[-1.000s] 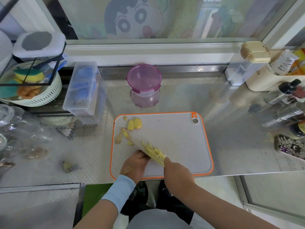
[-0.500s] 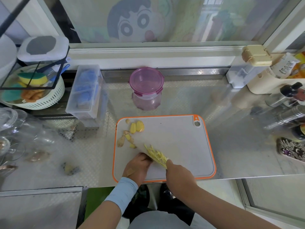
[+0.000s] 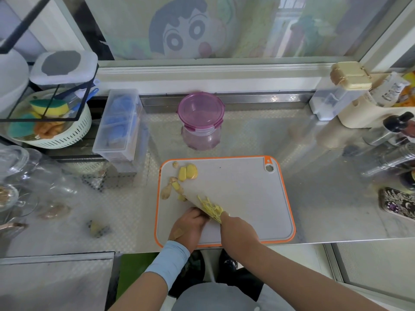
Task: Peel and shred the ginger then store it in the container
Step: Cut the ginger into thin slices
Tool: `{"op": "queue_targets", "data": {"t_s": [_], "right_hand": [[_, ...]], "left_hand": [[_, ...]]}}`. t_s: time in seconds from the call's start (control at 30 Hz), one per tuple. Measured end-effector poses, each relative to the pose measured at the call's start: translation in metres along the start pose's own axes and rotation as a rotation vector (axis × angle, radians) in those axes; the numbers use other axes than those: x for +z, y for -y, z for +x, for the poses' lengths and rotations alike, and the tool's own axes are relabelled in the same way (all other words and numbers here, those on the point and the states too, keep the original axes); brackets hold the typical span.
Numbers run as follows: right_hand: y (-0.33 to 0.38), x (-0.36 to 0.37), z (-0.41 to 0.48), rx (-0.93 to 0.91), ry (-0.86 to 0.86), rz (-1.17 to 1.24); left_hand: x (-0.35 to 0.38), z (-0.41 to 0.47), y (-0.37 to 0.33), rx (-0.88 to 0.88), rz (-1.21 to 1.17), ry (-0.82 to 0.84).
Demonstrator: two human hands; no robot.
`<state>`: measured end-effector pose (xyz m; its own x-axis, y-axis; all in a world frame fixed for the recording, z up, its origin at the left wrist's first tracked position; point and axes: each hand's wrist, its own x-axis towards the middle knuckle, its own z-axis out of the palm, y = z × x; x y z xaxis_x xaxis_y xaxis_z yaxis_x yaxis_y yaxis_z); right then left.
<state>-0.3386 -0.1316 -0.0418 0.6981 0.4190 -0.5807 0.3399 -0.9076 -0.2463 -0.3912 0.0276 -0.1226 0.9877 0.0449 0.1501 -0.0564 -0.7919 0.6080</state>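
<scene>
A grey cutting board (image 3: 247,198) with an orange rim lies at the counter's front edge. My right hand (image 3: 239,230) grips the handle of a knife (image 3: 190,198), whose blade points up and to the left. Pale yellow ginger shreds (image 3: 211,208) lie piled on and against the blade. My left hand (image 3: 188,227) has its fingers curled against the blade's left side, over ginger that is mostly hidden. Peeled ginger chunks (image 3: 188,172) and peel scraps (image 3: 167,191) sit at the board's far left. The container (image 3: 199,138), a clear jar with its purple lid on, stands behind the board.
A clear plastic box (image 3: 119,129) and a white basket of sponges (image 3: 51,131) stand at the back left, with glassware (image 3: 22,171) nearer. Bottles and shakers (image 3: 390,149) crowd the right side. A patterned phone (image 3: 397,205) lies at the right edge, and a ginger scrap (image 3: 97,228) left of the board.
Both hands and the knife stay at the same place on the board, with only small movement at the blade. The view has shifted slightly.
</scene>
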Motion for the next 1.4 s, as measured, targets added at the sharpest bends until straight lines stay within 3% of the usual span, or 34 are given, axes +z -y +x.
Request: {"op": "queue_targets", "data": {"t_s": [0.1, 0.4, 1.4], "right_hand": [[0.002, 0.0, 0.002, -0.001, 0.0, -0.026], [-0.02, 0.006, -0.019, -0.024, -0.095, 0.011], [-0.017, 0.001, -0.007, -0.04, -0.052, 0.006]], "left_hand": [[0.003, -0.002, 0.004, -0.034, 0.04, -0.009], [-0.002, 0.002, -0.004, 0.115, 0.107, -0.045], [0.007, -0.001, 0.0, 0.06, 0.035, -0.147]]}}
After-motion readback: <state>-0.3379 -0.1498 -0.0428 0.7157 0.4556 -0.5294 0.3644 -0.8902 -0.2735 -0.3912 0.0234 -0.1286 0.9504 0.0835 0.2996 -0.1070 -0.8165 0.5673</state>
